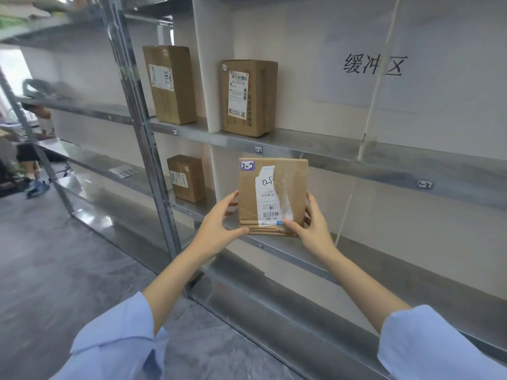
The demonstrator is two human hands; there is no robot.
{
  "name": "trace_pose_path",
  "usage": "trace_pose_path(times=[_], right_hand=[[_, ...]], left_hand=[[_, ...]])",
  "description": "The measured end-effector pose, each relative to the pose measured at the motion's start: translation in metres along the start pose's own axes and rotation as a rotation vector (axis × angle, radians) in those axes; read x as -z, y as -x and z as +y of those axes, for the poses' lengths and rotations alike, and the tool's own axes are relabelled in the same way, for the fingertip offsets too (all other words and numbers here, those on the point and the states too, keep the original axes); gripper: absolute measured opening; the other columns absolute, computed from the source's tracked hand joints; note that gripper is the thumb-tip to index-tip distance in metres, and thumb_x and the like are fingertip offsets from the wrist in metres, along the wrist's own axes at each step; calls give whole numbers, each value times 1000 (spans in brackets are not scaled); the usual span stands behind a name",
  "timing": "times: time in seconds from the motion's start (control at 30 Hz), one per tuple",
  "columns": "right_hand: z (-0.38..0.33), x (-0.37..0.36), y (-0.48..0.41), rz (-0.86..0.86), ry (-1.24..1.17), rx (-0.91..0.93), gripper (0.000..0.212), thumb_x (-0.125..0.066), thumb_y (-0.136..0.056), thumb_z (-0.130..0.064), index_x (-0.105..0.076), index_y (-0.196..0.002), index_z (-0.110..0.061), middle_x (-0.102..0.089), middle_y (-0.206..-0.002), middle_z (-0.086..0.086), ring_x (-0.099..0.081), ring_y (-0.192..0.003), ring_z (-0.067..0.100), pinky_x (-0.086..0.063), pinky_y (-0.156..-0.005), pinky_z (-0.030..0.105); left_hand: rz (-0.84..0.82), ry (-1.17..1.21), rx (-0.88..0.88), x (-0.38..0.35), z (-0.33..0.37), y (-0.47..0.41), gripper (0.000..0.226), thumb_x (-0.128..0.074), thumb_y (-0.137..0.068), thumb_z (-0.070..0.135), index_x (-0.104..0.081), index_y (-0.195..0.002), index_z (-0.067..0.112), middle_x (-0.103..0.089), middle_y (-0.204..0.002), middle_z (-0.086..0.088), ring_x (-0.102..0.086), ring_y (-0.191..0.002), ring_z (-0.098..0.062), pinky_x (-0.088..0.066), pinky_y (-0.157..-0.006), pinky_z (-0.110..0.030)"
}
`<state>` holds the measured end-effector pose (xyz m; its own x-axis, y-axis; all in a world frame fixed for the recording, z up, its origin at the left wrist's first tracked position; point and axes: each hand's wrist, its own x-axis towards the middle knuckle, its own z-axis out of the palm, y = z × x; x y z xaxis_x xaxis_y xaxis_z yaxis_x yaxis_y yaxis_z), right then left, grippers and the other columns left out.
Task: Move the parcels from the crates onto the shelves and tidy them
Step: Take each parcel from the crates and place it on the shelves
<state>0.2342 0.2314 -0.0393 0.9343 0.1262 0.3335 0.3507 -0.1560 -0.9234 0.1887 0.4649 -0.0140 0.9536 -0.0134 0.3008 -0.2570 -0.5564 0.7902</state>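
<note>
Hands (219, 223) (315, 229) grip parcel (271, 196) at steel shelf (397, 267); grey floor (68, 256).

Parcel storeroom. Metal shelves (301, 144) carry numbered bay tags (258, 150) and cardboard parcels (248, 97) with shipping labels. A handwritten sign (373, 64) hangs behind them.

Left hand (219, 221) and right hand (313, 226) outstretched, both curled round the parcel (248, 196).
</note>
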Motion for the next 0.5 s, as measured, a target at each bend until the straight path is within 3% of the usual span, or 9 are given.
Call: trace_pose_path(times=[0.07,0.17,0.3,0.4,0.5], right_hand=[[15,-9,-12,10,8,-9,83,-76,-85,-13,-28,-152,-26,-49,-140,-14,-53,-113,-12,-43,-89,6],[42,-20,-33,27,16,-19,85,-76,-84,-11,-28,-153,-26,-52,-141,-13,-55,-121,0,-43,-96,9],[78,-33,-58,43,52,-46,86,-76,-84,-11,-28,-150,-37,-50,-131,-31,-53,-118,-6,-41,-99,11],[104,-39,-78,66,84,-52,88,-76,-84,-12,-25,-146,-47,-47,-131,-35,-52,-121,-3,-40,-103,20],[130,-45,-92,114,98,-92,88,-74,-85,-15,-22,-146,-52,-49,-138,-24,-49,-127,1,-39,-107,26]], left_hand=[[-7,-38,22,-1,-15,-14,88,-79,-80,26,-28,-151,33,-47,-137,14,-47,-118,-7,-40,-94,-29],[-22,-74,59,-3,-39,-35,85,-77,-82,28,-29,-151,33,-48,-140,12,-48,-120,-9,-44,-100,-37],[-78,-137,93,-8,-68,-62,78,-72,-86,35,-28,-151,37,-45,-146,11,-47,-128,-13,-42,-106,-42],[-65,-311,67,-12,-85,-82,70,-62,-92,42,-26,-151,37,-41,-150,10,-43,-132,-12,-38,-109,-44],[-53,-556,35,-19,-103,-98,65,-48,-96,51,-22,-154,36,-39,-151,7,-40,-133,-18,-33,-109,-43]])
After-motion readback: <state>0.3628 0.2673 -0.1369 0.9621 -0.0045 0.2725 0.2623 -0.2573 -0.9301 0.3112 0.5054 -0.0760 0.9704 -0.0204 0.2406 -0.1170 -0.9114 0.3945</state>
